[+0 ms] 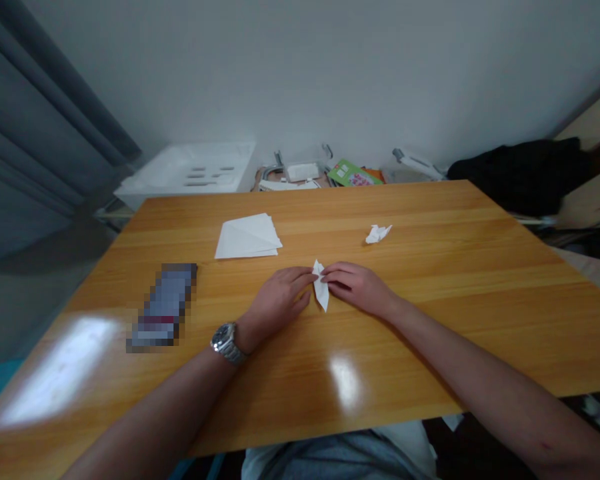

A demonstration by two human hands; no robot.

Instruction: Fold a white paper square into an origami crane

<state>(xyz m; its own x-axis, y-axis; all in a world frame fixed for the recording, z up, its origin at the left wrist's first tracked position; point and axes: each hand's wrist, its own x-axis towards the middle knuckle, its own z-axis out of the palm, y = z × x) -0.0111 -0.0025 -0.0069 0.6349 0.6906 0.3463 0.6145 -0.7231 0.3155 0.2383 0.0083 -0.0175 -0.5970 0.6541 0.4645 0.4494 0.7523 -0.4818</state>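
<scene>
A small folded piece of white paper (pixel 321 293), narrow and pointed at both ends, is at the middle of the wooden table (pixel 405 373). My left hand (pixel 280 297) has its fingertips on the left edge of the paper, the thumb lower down near the tabletop. From the other side, the fingers of my right hand (pixel 360 288) pinch the paper near its upper half. Both hands are closed about it, with fingertips almost meeting. Farther back on the right lies a folded paper figure (pixel 378 233), shaped like a small bird, apart from both hands.
Several white paper sheets (pixel 247 237) lie stacked at the back left. A pixelated phone-like device (pixel 164 303) is on the left. Beyond the far edge are a white tray (pixel 190 167), a green booklet (pixel 353 173) and a dark cloth (pixel 520 170).
</scene>
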